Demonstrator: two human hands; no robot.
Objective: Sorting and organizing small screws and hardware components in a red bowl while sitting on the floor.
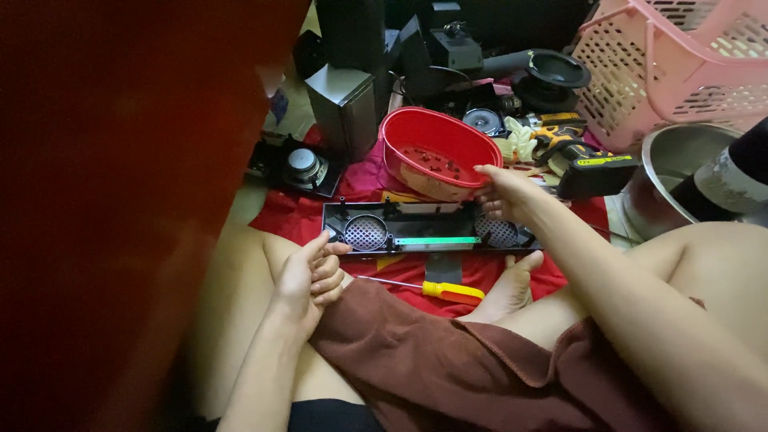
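A broad dark red blur [120,200] fills the left third of the view, too close to the camera to make out. Just right of it the left hand [308,276] rests at the person's bare leg, fingers curled loosely inward; its grip is half closed, and whether it has hold of anything small I cannot tell. The fingertips lie just beside the left end of a long black speaker panel [428,232], which lies flat on a red cloth [288,220] on the floor. The panel carries a round mesh grille near each end and a green strip along its middle.

In front of the panel, nearer the person, a screwdriver with a yellow handle [452,290] lies on the cloth, touched by neither hand. A brown towel [448,360] drapes over the lap below it.

Behind the panel stands a red oval bowl [436,152], tilted toward the camera, with small dark bits inside. The right hand [504,192] reaches across to it, thumb and fingers pinched on the bowl's near right rim, so this grip is closed on the rim.

Further back sit a grey speaker box [344,108] and a loose speaker driver [552,76]. To the right lie a yellow and black cordless drill [580,156], a metal pot [680,172], and a pink plastic basket [672,60] at the top corner.
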